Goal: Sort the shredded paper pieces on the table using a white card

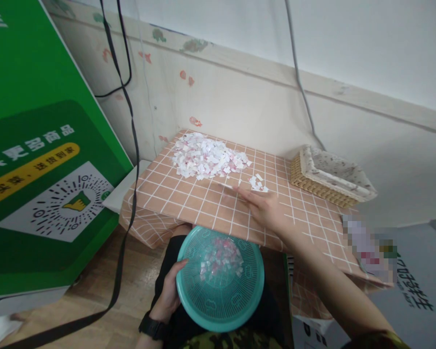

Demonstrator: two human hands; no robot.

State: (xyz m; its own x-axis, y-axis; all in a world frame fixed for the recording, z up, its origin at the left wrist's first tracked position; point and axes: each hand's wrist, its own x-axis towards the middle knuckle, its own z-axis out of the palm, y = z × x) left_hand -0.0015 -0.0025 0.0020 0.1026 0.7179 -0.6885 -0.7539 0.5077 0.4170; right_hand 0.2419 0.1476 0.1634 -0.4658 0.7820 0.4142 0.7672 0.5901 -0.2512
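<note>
The left hand [169, 291] grips the left rim of a round teal basket [220, 278], fingers curled over the edge and closed on it, holding the basket in the lap just below the near edge of the surface [189, 201]. A black watch [152, 327] sits on that wrist. Inside the basket lies a small heap of white and pink slips [221, 259], gathered toward the side nearest the surface. The right hand [263, 208] reaches out over the surface, flat and palm down, its fingers spread and extended toward the far edge, closed on nothing that shows. Just beyond the fingertips lies a small cluster of slips [257, 182], and farther on, near the far left corner, a large loose pile of the same white and pink slips [207, 157]. The surface is covered with a pinkish cloth marked in a white grid. At the far right edge sits a rectangular woven tray [330, 175] with a pale lining. A green board [39, 145] with a printed code stands to the left of the surface, with a black strap [131, 145] hanging in front of it.
</note>
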